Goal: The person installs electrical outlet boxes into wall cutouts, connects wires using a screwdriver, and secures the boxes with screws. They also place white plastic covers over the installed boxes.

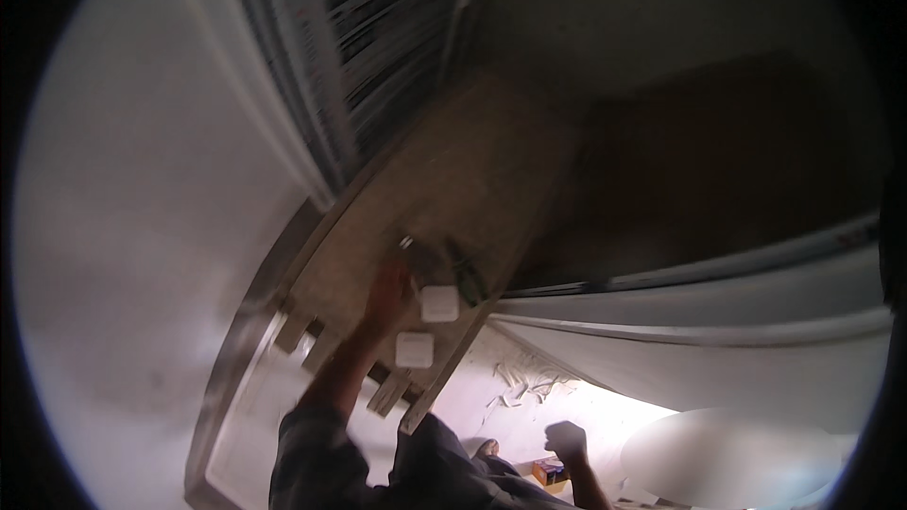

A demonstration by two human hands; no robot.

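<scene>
My left hand (389,285) reaches over a brown wooden board (472,156); its fingers are dark and smeared. Just beyond them is a small pale-tipped thing (406,243), and I cannot tell whether the hand grips it. Right of the hand lies a green-handled tool (468,279), its kind unclear. Two white square plates with rounded corners, one (439,303) beside the wrist and one (414,349) closer to me, lie on the board. Lower right, my right hand (567,440) is raised with fingers curled closed; anything inside them is hidden.
Slatted grey panels (387,47) stand at the board's far left end. White strips or scraps (529,382) lie scattered on the pale floor. A small orange box (548,472) sits below my right hand. A large blurred white rounded shape (727,458) fills the lower right.
</scene>
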